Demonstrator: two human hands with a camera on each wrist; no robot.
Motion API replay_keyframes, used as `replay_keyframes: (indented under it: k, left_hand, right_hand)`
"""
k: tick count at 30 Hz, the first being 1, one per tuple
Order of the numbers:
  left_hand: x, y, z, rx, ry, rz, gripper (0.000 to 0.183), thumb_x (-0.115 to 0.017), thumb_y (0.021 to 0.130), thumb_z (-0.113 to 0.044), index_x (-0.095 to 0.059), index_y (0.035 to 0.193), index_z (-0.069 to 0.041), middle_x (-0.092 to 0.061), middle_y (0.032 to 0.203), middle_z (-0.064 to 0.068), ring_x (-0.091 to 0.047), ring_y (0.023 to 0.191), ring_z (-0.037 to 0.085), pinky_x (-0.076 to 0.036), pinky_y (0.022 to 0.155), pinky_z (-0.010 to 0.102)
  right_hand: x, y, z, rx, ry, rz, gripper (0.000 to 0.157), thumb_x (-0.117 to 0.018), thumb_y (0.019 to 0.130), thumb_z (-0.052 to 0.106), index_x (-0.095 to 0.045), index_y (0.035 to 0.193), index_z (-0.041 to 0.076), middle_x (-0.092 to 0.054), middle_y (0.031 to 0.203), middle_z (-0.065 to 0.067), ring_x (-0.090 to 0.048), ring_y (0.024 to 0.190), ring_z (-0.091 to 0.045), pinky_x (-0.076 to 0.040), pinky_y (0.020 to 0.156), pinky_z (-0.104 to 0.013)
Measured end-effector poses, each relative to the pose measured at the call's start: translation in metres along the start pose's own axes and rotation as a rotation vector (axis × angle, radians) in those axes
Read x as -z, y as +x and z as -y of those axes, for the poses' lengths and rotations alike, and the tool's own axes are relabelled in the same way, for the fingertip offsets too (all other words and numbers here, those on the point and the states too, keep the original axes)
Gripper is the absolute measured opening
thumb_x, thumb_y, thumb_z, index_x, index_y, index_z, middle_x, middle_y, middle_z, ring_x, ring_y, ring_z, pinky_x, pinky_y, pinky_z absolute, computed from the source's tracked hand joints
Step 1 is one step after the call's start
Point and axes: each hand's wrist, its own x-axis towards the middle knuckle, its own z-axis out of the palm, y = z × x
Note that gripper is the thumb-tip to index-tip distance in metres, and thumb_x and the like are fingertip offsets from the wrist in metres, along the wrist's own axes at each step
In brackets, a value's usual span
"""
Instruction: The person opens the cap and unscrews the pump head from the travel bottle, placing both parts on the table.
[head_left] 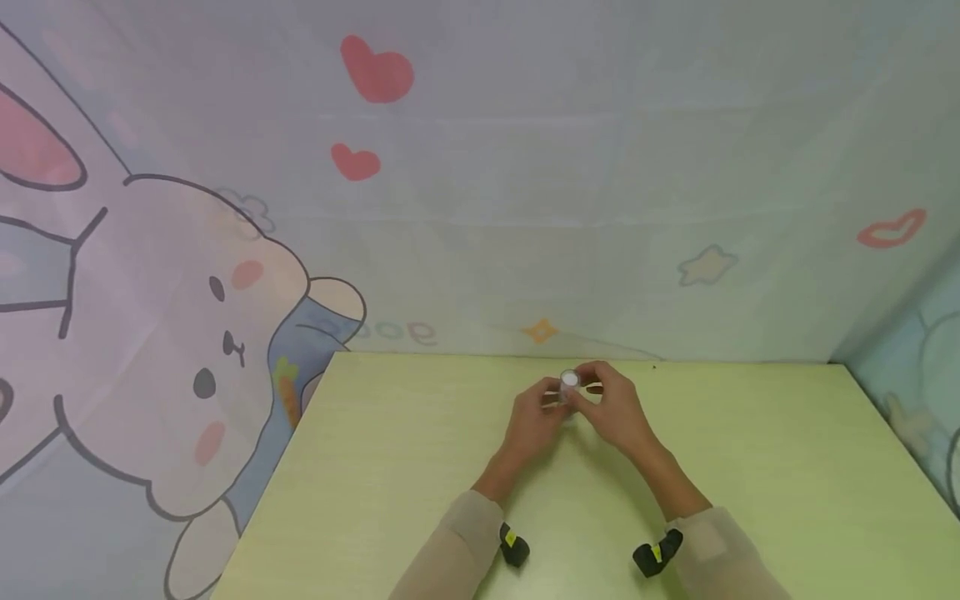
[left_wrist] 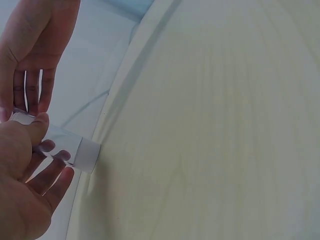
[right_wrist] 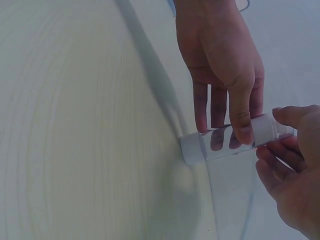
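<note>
Upright near the table's far edge is a slim clear bottle (head_left: 570, 380) with a white base (right_wrist: 192, 149), which meets the tabletop. A white collar (right_wrist: 264, 129) circles its upper part, and above that comes a clear top (right_wrist: 285, 131). My left hand (head_left: 531, 427) grips the transparent body, thumb in front and fingers behind, seen through the wall. At the upper end, the thumb and fingers of my right hand (head_left: 618, 410) pinch the clear top. In the left wrist view the left hand (left_wrist: 25, 185) covers part of the collar.
The pale wooden table (head_left: 390, 450) extends to both sides of the arms. Behind it hangs a printed cloth backdrop (head_left: 495, 250) with a rabbit and hearts. Each sleeve carries a small black wrist device, the left device (head_left: 513, 546) and the right device (head_left: 657, 554).
</note>
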Motion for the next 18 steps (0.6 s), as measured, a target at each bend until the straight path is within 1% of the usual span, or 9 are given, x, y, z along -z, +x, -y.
replay_keyframes:
  k: [3, 8, 13, 18]
  left_hand:
    - [-0.0030, 0.0033, 0.0002, -0.011, 0.026, 0.005, 0.029, -0.078, 0.100, -0.021, -0.070, 0.125, -0.009, -0.071, 0.133, 0.008, -0.071, 0.121, 0.028, -0.059, 0.094, 0.025]
    - [-0.0077, 0.0038, -0.0003, 0.013, 0.046, 0.026, 0.031, -0.077, 0.100, -0.022, -0.069, 0.128, -0.010, -0.071, 0.135, 0.008, -0.071, 0.121, 0.027, -0.060, 0.093, 0.025]
    - [-0.0065, -0.0010, -0.0006, 0.009, 0.054, 0.002, 0.032, -0.078, 0.099, -0.022, -0.069, 0.127, -0.008, -0.071, 0.135, 0.009, -0.071, 0.121, 0.029, -0.060, 0.093, 0.027]
    - [-0.0029, -0.0029, -0.0014, -0.009, 0.064, -0.016, 0.033, -0.079, 0.098, -0.022, -0.069, 0.126, -0.007, -0.070, 0.134, 0.009, -0.071, 0.120, 0.029, -0.060, 0.092, 0.026]
  right_hand:
    - [0.0026, -0.0007, -0.0005, -0.002, -0.002, -0.009, 0.035, -0.077, 0.100, 0.018, -0.063, 0.128, 0.002, -0.068, 0.122, -0.014, -0.064, 0.118, -0.033, -0.055, 0.102, -0.053]
    - [0.0048, -0.0047, -0.0005, 0.002, 0.016, -0.026, 0.036, -0.078, 0.100, 0.017, -0.062, 0.128, 0.000, -0.068, 0.123, -0.015, -0.064, 0.118, -0.035, -0.056, 0.101, -0.055]
    - [0.0009, -0.0057, -0.0008, 0.008, 0.022, -0.016, 0.036, -0.076, 0.101, 0.017, -0.061, 0.128, 0.000, -0.067, 0.123, -0.015, -0.064, 0.119, -0.035, -0.057, 0.101, -0.054]
    - [-0.0014, -0.0028, 0.0021, 0.012, 0.018, -0.004, 0.034, -0.075, 0.102, 0.017, -0.061, 0.128, -0.001, -0.068, 0.123, -0.016, -0.064, 0.120, -0.036, -0.057, 0.101, -0.054]
